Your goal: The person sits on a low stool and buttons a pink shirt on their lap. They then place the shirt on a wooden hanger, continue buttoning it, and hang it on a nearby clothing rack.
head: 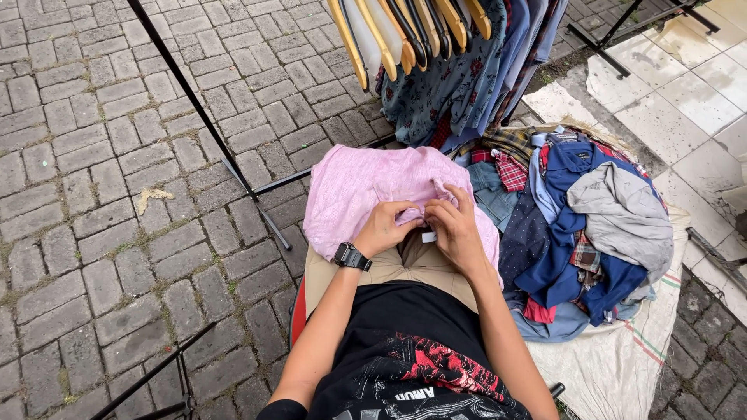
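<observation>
Under your feet lies a wide floor of grey paving bricks (101, 155), meeting pale square tiles (685, 93) at the upper right. Across the top a black clothes rack (233, 167) stands on the bricks, and hanging garments (459, 78) on wooden and black hangers (397, 31) crowd its rail. To your right, a heap of clothes (576, 225) in blue, grey and red plaid sits on a pale sack cloth (622, 358) spread on the ground. You are seated, with tan trousers (405, 268) and a black printed shirt (420, 365) showing below your arms.

Over your knees lies the pink garment (358, 194), spread flat and hanging toward the rack, just beside the heap. Your left hand (383, 227), with a black wristwatch (352, 257) on its wrist, rests on the near edge of the pink garment, its fingers curled and pinching the fabric. Your right hand (455, 229) sits touching the same edge just beside the left, fingers bent down and closed on a fold of the cloth. Between the two hands a small white tag (428, 236) shows at the garment's edge. A dry leaf (152, 197) lies on the bricks well apart to the left.
</observation>
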